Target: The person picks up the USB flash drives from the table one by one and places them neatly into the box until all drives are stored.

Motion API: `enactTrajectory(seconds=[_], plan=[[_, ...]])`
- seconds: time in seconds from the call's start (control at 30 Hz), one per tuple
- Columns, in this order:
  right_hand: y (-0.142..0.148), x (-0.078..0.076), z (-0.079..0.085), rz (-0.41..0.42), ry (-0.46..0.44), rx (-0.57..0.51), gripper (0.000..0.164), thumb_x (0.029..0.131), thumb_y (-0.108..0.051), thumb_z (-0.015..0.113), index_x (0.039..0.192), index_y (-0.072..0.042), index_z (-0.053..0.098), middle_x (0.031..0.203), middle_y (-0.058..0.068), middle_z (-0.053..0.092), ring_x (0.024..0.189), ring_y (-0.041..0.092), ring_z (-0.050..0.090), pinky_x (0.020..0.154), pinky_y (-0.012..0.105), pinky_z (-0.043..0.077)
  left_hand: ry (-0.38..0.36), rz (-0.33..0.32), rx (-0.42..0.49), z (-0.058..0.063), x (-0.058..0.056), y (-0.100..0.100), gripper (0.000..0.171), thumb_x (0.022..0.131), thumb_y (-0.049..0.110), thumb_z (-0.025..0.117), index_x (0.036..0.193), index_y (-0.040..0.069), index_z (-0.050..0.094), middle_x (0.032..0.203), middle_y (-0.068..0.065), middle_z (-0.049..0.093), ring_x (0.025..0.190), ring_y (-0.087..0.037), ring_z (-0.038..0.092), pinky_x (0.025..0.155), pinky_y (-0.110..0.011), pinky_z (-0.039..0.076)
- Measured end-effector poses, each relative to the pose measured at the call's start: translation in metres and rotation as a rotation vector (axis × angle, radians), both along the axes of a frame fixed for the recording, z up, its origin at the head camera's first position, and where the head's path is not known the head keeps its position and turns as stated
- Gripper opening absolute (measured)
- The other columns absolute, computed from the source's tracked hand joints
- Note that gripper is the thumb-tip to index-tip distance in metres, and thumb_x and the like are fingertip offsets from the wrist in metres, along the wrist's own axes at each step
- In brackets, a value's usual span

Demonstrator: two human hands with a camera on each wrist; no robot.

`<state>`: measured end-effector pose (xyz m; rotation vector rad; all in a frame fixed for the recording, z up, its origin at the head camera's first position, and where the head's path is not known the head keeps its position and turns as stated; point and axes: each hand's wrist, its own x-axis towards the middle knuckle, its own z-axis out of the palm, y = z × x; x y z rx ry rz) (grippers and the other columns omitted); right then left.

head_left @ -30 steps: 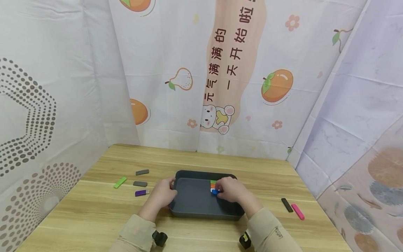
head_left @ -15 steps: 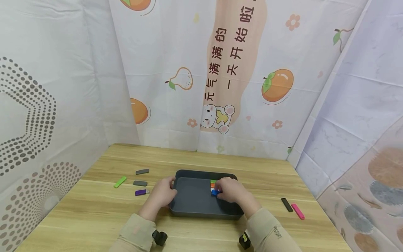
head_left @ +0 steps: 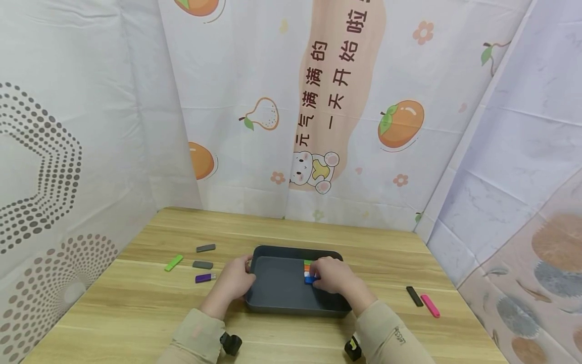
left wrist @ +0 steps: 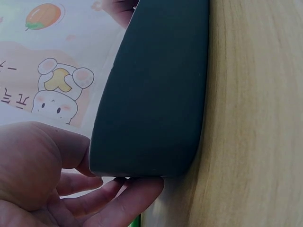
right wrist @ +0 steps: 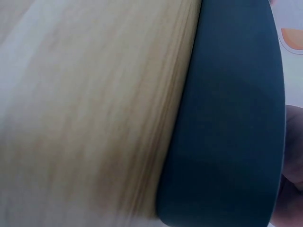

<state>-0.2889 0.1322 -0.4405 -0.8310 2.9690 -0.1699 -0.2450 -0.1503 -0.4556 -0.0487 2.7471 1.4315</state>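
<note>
A dark grey rectangular tray (head_left: pixel 278 285) sits on the wooden table in the head view. My left hand (head_left: pixel 234 279) grips its left side, thumb at the rim and fingers against the outer wall (left wrist: pixel 142 118) in the left wrist view. Inside the tray, my right hand (head_left: pixel 335 275) pinches a blue USB flash drive (head_left: pixel 309 280) low at the floor. Just behind that drive, white (head_left: pixel 306 274), orange (head_left: pixel 306 268) and green (head_left: pixel 307 262) ones lie in a row, their right ends hidden by the hand. From the right wrist, the tray's front wall (right wrist: pixel 227 118) hides most of the hand.
Left of the tray lie a light green drive (head_left: pixel 174 263), two grey drives (head_left: pixel 206 247) and a purple drive (head_left: pixel 205 278) with its metal plug showing. On the right are a black drive (head_left: pixel 414 296) and a pink drive (head_left: pixel 430 306). Printed curtains surround the table (head_left: pixel 136 313).
The blue drive has shifted slightly toward me and now lies flatter, in line with the white one. My left hand and the tray have stayed put.
</note>
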Motion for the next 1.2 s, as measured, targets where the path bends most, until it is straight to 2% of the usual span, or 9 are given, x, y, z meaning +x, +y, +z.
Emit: enactTrajectory(seconds=[0.27, 0.8, 1.2], plan=[[0.000, 0.001, 0.000, 0.003, 0.006, 0.001, 0.012, 0.085, -0.021, 0.083, 0.091, -0.019, 0.073, 0.081, -0.006, 0.060, 0.072, 0.013, 0.053, 0.066, 0.036, 0.052, 0.010, -0.014, -0.005, 0.000, 0.001, -0.001, 0.054, 0.092, 0.000, 0.061, 0.145, -0.004, 0.051, 0.117, -0.021, 0.061, 0.073, -0.023, 0.062, 0.045, -0.033, 0.055], [0.002, 0.000, -0.002, 0.005, 0.001, -0.009, 0.012, 0.085, -0.022, 0.083, 0.091, -0.018, 0.072, 0.083, -0.005, 0.062, 0.072, 0.012, 0.053, 0.067, 0.036, 0.052, 0.012, -0.015, -0.004, -0.002, 0.000, 0.000, 0.054, 0.091, 0.001, 0.062, 0.144, -0.003, 0.052, 0.120, -0.023, 0.062, 0.079, -0.024, 0.064, 0.047, -0.032, 0.055], [0.004, 0.001, 0.009, -0.001, 0.004, -0.024, 0.013, 0.086, -0.023, 0.082, 0.095, -0.018, 0.074, 0.085, -0.005, 0.063, 0.073, 0.012, 0.054, 0.067, 0.035, 0.052, 0.020, -0.012, -0.002, -0.002, -0.001, -0.001, 0.054, 0.091, 0.000, 0.063, 0.144, -0.004, 0.053, 0.120, -0.023, 0.062, 0.081, -0.025, 0.064, 0.047, -0.031, 0.055]])
